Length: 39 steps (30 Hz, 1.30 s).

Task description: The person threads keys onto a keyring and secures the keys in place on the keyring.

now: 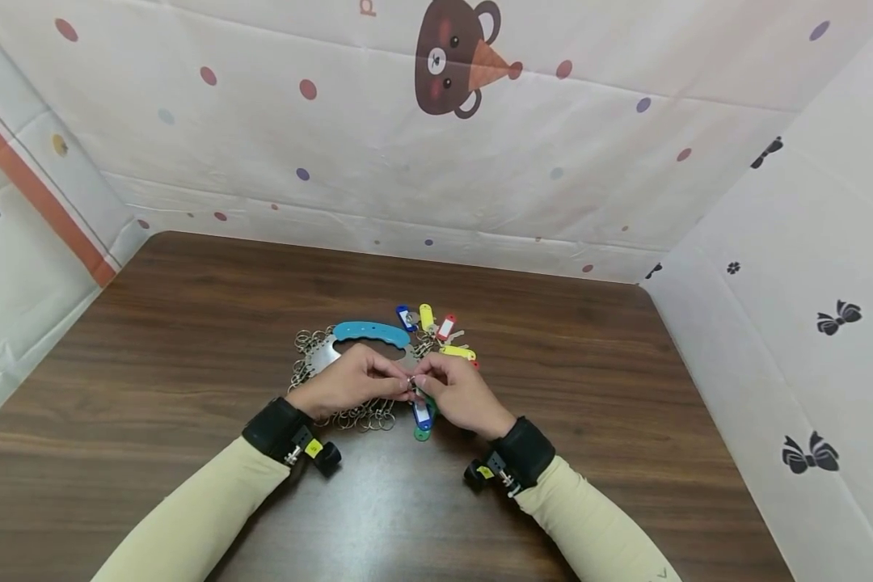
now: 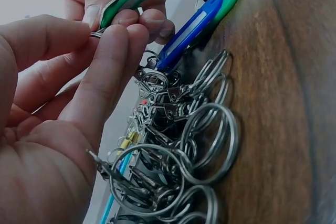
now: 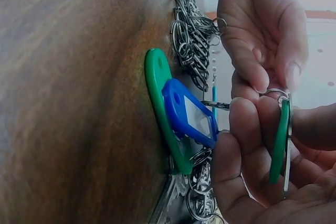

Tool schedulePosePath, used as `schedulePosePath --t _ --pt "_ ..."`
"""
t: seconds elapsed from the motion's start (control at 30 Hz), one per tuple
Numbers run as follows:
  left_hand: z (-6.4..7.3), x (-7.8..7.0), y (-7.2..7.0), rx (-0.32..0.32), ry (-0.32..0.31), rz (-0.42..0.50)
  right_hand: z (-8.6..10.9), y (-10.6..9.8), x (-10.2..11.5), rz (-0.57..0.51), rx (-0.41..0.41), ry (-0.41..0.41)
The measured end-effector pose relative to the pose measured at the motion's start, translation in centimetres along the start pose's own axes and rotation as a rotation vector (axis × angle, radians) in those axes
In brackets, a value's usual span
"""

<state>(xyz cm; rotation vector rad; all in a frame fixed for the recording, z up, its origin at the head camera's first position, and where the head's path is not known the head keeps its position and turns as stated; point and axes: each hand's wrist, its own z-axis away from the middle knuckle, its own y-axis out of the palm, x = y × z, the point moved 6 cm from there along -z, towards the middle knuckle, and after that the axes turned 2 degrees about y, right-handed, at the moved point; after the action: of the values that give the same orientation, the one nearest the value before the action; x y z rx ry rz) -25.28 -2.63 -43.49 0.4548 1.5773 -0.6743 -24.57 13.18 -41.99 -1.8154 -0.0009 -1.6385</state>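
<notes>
My left hand (image 1: 352,380) pinches a small metal split ring (image 2: 96,34) between thumb and fingers. Close against it, my right hand (image 1: 466,396) grips a green key tag (image 3: 280,145) together with a flat key (image 3: 287,177), both by the ring. Under the hands is a metal key holder with a blue handle (image 1: 371,330), its edge hung with many clips and rings (image 2: 210,140). A blue key tag (image 3: 189,116) and another green tag (image 3: 160,98) lie just below the fingers. My hands hide part of the holder.
Beyond the hands, at the holder's right end, lie a blue tag (image 1: 405,318), yellow tags (image 1: 427,317) and a red tag (image 1: 446,326), with keys among them. All rest on a brown wooden table (image 1: 189,323), bounded by patterned cloth walls (image 1: 378,145) behind and at the sides.
</notes>
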Motion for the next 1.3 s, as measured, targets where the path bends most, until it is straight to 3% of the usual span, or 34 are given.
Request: schedulePosePath --t 0.23,0.4,0.6,0.83,1.17,1.3 --pt "0.02 -0.31 0.10 -0.064 0.005 -0.077 0.10 0.08 0.06 0.009 -0.005 -0.029" --pt "-0.08 -0.55 0.06 -0.123 0.049 -0.150 0.09 0.06 0.19 0.024 -0.017 -0.060" --pt "-0.08 -0.52 0.31 -0.096 0.063 -0.150 0.09 -0.38 0.37 0.069 -0.074 -0.069" --pt "-0.04 -0.65 0.34 -0.082 0.066 -0.172 -0.03 -0.38 0.22 0.084 -0.074 -0.073" --pt "-0.27 -0.50 0.37 -0.144 0.074 -0.231 0.15 -0.03 0.35 0.095 -0.091 -0.106" --pt "-0.13 -0.26 0.28 -0.170 0.030 -0.164 0.49 0.04 0.67 0.134 -0.093 -0.154"
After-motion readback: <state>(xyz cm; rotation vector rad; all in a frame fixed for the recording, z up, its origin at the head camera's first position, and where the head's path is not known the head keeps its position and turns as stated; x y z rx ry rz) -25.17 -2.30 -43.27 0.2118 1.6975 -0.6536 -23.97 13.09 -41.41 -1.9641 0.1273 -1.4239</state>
